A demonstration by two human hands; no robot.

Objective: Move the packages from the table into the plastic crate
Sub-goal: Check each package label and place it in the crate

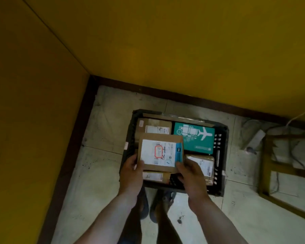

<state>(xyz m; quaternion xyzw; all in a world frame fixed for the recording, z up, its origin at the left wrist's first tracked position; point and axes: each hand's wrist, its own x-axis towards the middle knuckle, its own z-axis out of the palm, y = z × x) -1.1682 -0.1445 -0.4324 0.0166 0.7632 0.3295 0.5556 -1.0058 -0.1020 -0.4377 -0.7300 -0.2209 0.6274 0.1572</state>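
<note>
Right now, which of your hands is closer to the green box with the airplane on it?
Right. The right hand grips the held cardboard box's lower right corner, just below the green box. The left hand is on the far corner.

This looks like a back room or storeroom used for handling parcels, not a lived-in space. Plain mustard-yellow walls [148, 41] meet in a corner above a dark brown skirting board [72, 138], and the pale tiled floor [99, 173] is scuffed and speckled with dirt. A black slotted plastic crate [220, 155] stands on the floor, filled with brown cardboard parcels bearing white shipping labels [153, 127] and a teal box printed with a white aeroplane [195, 138]. A bare wooden frame [264, 173] and loose cables [296, 117] lie at the right.
</note>
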